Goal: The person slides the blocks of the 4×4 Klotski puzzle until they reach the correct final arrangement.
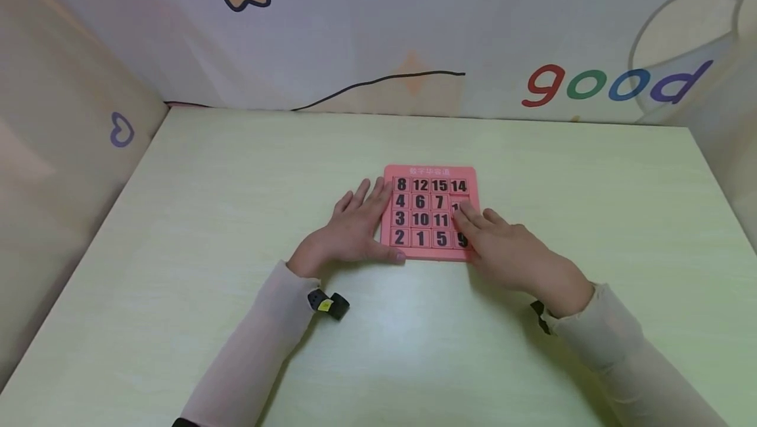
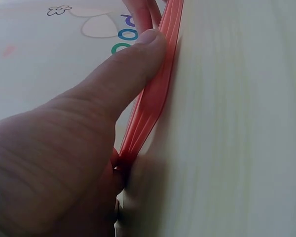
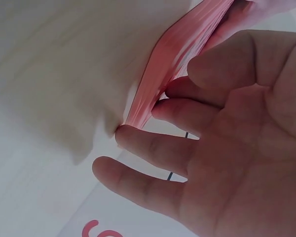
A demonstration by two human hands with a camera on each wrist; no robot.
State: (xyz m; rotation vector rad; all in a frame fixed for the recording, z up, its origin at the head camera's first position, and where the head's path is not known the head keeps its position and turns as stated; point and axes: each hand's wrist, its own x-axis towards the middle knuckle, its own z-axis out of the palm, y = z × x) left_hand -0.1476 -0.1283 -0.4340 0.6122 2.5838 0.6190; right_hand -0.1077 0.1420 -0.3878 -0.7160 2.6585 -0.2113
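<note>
A pink sliding number puzzle [image 1: 428, 255] lies flat on the table, its numbered tiles facing up. My left hand [image 1: 353, 233] rests along its left side with straight fingers, and the thumb [image 2: 150, 54] lies against the near edge. Over the right side reaches my right hand [image 1: 514, 253], its straight fingertips touching a tile in the right column. That tile sits slightly lower than the 7 beside it, and the fingers cover part of its number. The 9 tile [image 1: 462, 239] is partly hidden too. In the right wrist view the right hand's fingers extend past the puzzle's edge [image 3: 158, 64].
The pale table [image 1: 207, 217] spreads around the puzzle. A wall [image 1: 367, 33] with printed drawings and the word "good" [image 1: 615, 85] stands behind it. Both wrists wear small black devices, such as the left wrist camera [image 1: 328, 305].
</note>
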